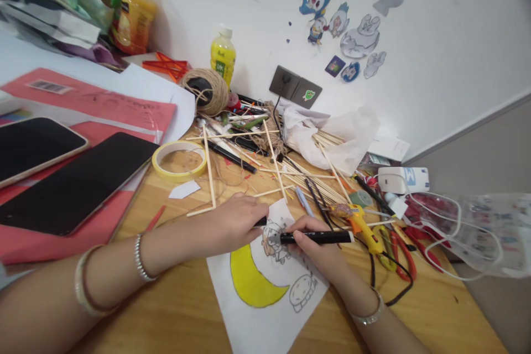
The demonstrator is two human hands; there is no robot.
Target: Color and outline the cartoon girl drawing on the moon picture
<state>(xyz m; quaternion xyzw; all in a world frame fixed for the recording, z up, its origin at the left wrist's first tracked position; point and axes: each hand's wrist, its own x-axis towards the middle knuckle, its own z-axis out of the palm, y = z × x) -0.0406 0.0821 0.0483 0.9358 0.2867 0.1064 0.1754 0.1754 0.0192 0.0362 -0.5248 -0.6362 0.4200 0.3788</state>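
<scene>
A white sheet of paper (265,293) with a yellow crescent moon and outlined cartoon figures lies on the wooden desk (182,310). My right hand (317,251) is closed round a black marker (319,238), whose tip rests on a small figure near the top of the sheet. My left hand (236,224) presses on the sheet's upper left edge, fingers curled round a small black piece that looks like the marker's cap. Bracelets sit on both wrists.
Thin wooden sticks (274,160), a yellow tape roll (179,160), a twine ball (207,91), a yellow glue gun (360,224) and red pliers (404,249) crowd the desk behind. Two dark phones (78,182) lie on red folders at left. A plastic bag (489,232) hangs at right.
</scene>
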